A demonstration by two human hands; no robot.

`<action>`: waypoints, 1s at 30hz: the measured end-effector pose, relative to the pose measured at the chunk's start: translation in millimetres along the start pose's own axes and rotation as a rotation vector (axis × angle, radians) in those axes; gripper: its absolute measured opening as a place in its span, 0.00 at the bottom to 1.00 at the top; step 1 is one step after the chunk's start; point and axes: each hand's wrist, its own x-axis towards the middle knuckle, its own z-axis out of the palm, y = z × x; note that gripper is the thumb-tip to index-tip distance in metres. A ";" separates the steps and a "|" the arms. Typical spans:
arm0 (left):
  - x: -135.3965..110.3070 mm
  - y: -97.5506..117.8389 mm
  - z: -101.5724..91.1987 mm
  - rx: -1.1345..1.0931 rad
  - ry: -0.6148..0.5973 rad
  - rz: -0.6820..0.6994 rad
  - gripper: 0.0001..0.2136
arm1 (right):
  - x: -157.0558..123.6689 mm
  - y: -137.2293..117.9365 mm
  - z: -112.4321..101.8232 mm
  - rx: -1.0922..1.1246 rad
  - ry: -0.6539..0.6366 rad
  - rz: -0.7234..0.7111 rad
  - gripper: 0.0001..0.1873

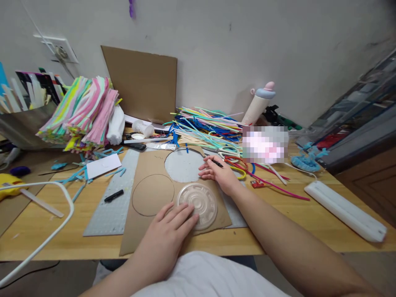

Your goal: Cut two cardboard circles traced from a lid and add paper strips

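Observation:
A clear plastic lid [198,203] lies flat on a brown cardboard sheet [145,231]. My left hand [171,225] presses on the lid's near-left edge, fingers spread flat. My right hand [216,172] rests at the lid's far-right rim, closed round a black pen [215,162]. The cardboard bears a drawn circle [153,194] and a round cut-out hole [183,166] that shows the grey mat [114,206] beneath.
A black marker [114,195] lies on the mat. Stacks of pastel strips [83,111] stand at back left, loose coloured straws [207,126] behind the cardboard. A bottle [258,103], scissors [229,153], a white tube [346,210] and a white bent pipe [46,231] surround the work.

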 end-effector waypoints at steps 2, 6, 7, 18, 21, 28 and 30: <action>-1.9 -2.4 1.8 0.025 0.015 0.021 0.27 | 1.2 0.4 -2.4 -0.020 0.001 -0.040 0.17; -4.6 -4.2 2.0 0.015 0.031 0.026 0.25 | 1.2 0.4 -7.2 -0.106 -0.059 -0.148 0.16; -4.5 -4.0 1.5 0.007 0.031 0.023 0.24 | 0.8 0.7 -8.1 -0.130 -0.092 -0.161 0.16; -7.7 -11.3 1.6 0.028 0.034 0.048 0.21 | -3.4 1.1 -4.4 -0.136 -0.294 -0.097 0.20; -10.3 -15.4 0.0 0.027 0.016 0.052 0.21 | -4.1 1.2 -3.1 -0.112 -0.294 -0.083 0.19; -2.7 -12.2 -17.4 -0.081 -0.053 0.040 0.22 | -4.7 3.8 0.0 0.027 -0.148 -0.107 0.21; -0.9 -14.1 -26.4 -0.101 -0.039 0.056 0.22 | -5.7 3.2 1.0 0.071 -0.086 -0.111 0.23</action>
